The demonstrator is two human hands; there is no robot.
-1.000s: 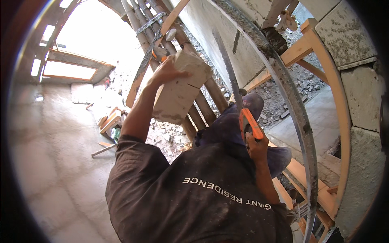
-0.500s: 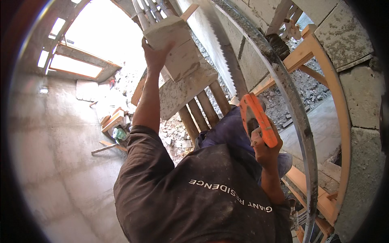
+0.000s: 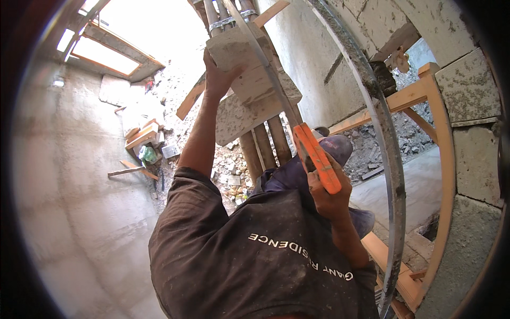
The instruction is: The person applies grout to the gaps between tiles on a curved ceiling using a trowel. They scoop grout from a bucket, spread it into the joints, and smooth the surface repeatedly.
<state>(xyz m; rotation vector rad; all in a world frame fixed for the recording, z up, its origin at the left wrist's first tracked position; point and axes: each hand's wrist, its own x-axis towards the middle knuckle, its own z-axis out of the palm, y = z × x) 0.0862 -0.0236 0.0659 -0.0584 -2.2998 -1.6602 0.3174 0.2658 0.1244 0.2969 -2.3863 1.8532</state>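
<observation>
Up at the top middle, my left hand [image 3: 219, 80] grips the left side of a pale concrete block [image 3: 252, 87], thumb across its near face. The block lies on a rougher grey slab [image 3: 232, 121], with round wooden poles [image 3: 277, 135] beneath. My right hand [image 3: 330, 194] is wrapped around the orange handle [image 3: 317, 159] of a handsaw, near my bent leg. Its long blade [image 3: 274, 80] shows almost edge-on and runs up across the block's right part. Whether the teeth are cutting into the block I cannot tell.
A curved-looking metal bar [image 3: 390, 154] stands close on my right, before a wooden frame [image 3: 446, 175] and a block wall [image 3: 475, 149]. Rubble [image 3: 228, 181] covers the ground below. Scrap wood [image 3: 142, 135] and a green bag [image 3: 149, 154] lie at left.
The saw has moved left, its blade turning from flat beside the block to nearly edge-on across it. My left hand still holds the block; the whole view has shifted slightly.
</observation>
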